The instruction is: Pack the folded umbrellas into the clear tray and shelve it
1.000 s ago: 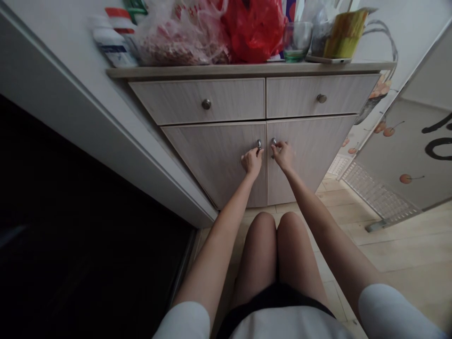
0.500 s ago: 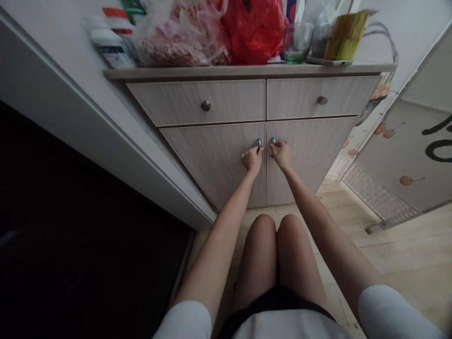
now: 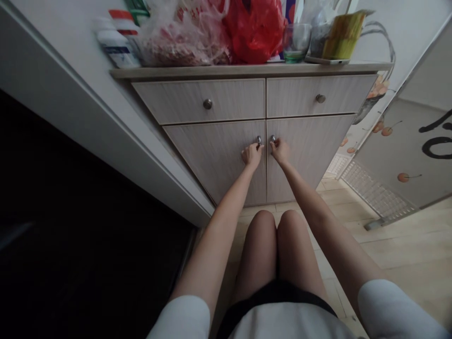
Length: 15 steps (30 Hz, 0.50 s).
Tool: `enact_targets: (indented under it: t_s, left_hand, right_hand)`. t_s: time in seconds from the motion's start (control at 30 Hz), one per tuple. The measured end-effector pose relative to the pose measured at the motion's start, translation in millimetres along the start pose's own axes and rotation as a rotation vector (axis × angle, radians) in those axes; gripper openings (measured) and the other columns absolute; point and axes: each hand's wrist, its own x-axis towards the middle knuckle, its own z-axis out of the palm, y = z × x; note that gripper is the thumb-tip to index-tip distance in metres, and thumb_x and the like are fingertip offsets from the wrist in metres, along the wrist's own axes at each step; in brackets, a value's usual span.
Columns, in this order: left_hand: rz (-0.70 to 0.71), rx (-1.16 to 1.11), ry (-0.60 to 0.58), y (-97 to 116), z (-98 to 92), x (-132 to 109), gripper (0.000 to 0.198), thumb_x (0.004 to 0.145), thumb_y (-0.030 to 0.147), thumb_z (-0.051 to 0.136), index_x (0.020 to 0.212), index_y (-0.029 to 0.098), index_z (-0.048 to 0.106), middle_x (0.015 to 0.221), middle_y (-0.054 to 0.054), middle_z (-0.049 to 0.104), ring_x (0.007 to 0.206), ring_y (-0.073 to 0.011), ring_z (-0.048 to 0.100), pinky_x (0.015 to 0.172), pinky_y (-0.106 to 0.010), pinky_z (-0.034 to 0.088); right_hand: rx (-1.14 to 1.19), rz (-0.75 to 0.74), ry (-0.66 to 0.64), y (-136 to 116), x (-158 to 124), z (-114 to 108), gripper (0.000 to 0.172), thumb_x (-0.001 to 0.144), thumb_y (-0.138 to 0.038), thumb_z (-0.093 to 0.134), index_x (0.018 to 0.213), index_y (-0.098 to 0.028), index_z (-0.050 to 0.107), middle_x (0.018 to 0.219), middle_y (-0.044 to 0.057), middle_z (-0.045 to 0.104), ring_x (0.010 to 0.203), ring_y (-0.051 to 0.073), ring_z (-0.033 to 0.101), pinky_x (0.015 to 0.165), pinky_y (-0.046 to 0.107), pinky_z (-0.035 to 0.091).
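Note:
Both my arms reach forward to a pale wood-grain cabinet with two lower doors, which are closed. My left hand (image 3: pixel 252 154) is closed on the small metal knob (image 3: pixel 259 140) of the left door (image 3: pixel 212 150). On the right door (image 3: pixel 303 150), the fingers of my right hand (image 3: pixel 280 149) pinch the matching knob (image 3: pixel 273 139). The two hands are side by side across the narrow seam between the doors. Part of each knob is hidden by my fingers.
Above the doors are two drawers with round knobs (image 3: pixel 207 104). The cabinet top bears white bottles (image 3: pixel 118 49), a clear plastic bag (image 3: pixel 176 44), a red bag (image 3: pixel 256 33), a glass (image 3: pixel 295 42) and a yellow packet (image 3: pixel 342 37). A cherry-patterned panel (image 3: pixel 399 155) stands at right.
The view has shifted slightly, so the cabinet sits a little higher in the picture. Both hands stay at the knobs and the doors remain closed.

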Motion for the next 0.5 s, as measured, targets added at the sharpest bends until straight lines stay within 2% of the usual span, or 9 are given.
enact_targets:
  t_s: [0.07,0.13,0.17,0.23,0.3,0.37,0.43,0.5]
  left_hand:
    - [-0.014,-0.027,-0.029,-1,-8.5,-2,0.037,0.096,0.049,0.057,0.112,0.02,0.072,0.113,-0.016,0.074,0.111,-0.029,0.067,0.092,-0.038,0.044]
    - [-0.033,-0.084,-0.066,-7,-18.5,-11,0.039,0.095,0.052,0.058,0.11,0.017,0.07,0.108,-0.015,0.075,0.105,-0.0266,0.068,0.088,-0.035,0.046]
    - [-0.044,-0.134,-0.105,-11,-24.2,-19,0.039,0.096,0.052,0.056,0.103,0.016,0.071,0.101,-0.014,0.076,0.097,-0.0243,0.07,0.083,-0.033,0.048]
    - [-0.066,-0.279,-0.237,-23,-36.6,-42,0.046,0.099,0.053,0.048,0.08,0.015,0.068,0.078,-0.011,0.073,0.074,-0.0185,0.068,0.069,-0.028,0.048]
    - [-0.094,-0.442,-0.371,-35,-50.7,-70,0.058,0.099,0.059,0.044,0.062,0.017,0.058,0.057,-0.006,0.062,0.052,-0.0131,0.058,0.055,-0.024,0.043]
    - [-0.086,-0.557,-0.428,-43,-66.5,-97,0.064,0.094,0.069,0.046,0.054,0.019,0.051,0.045,0.0,0.05,0.04,-0.0094,0.045,0.045,-0.022,0.034]
    - [-0.043,-0.678,-0.429,-43,-83.4,-116,0.069,0.089,0.076,0.046,0.049,0.02,0.044,0.039,0.003,0.038,0.036,-0.0072,0.034,0.041,-0.022,0.026]
    - [0.002,-0.817,-0.401,-36,-98.8,-125,0.073,0.087,0.082,0.038,0.046,0.022,0.035,0.038,0.005,0.028,0.034,-0.0062,0.027,0.04,-0.023,0.021]
  right_hand:
    - [0.044,-0.005,-0.02,0,-2,-6,0.041,0.097,-0.051,0.051,0.116,-0.015,0.059,0.097,0.014,0.068,0.096,0.028,0.065,0.085,0.039,0.047]
    - [0.079,-0.021,-0.016,2,-8,-20,0.055,0.093,-0.062,0.054,0.118,-0.014,0.056,0.092,0.013,0.066,0.091,0.027,0.065,0.081,0.037,0.047]
    - [0.082,-0.034,-0.016,3,-14,-29,0.057,0.09,-0.066,0.055,0.114,-0.014,0.057,0.088,0.012,0.065,0.087,0.025,0.064,0.077,0.035,0.046]
    - [0.051,-0.072,-0.069,6,-30,-52,0.055,0.088,-0.072,0.055,0.092,-0.017,0.06,0.076,0.007,0.061,0.074,0.02,0.059,0.068,0.031,0.042]
    - [0.021,-0.102,-0.23,7,-52,-80,0.061,0.084,-0.078,0.054,0.066,-0.02,0.05,0.061,0.001,0.049,0.061,0.015,0.048,0.059,0.028,0.033]
    - [0.076,-0.124,-0.408,5,-74,-107,0.069,0.079,-0.085,0.052,0.056,-0.022,0.037,0.052,-0.004,0.034,0.052,0.01,0.034,0.053,0.026,0.024]
    - [0.22,-0.115,-0.473,-2,-91,-132,0.073,0.077,-0.091,0.046,0.056,-0.023,0.028,0.051,-0.006,0.024,0.049,0.008,0.024,0.05,0.026,0.018]
    - [0.399,-0.089,-0.477,-13,-99,-149,0.073,0.078,-0.095,0.034,0.057,-0.025,0.025,0.051,-0.007,0.019,0.047,0.008,0.018,0.047,0.027,0.015]
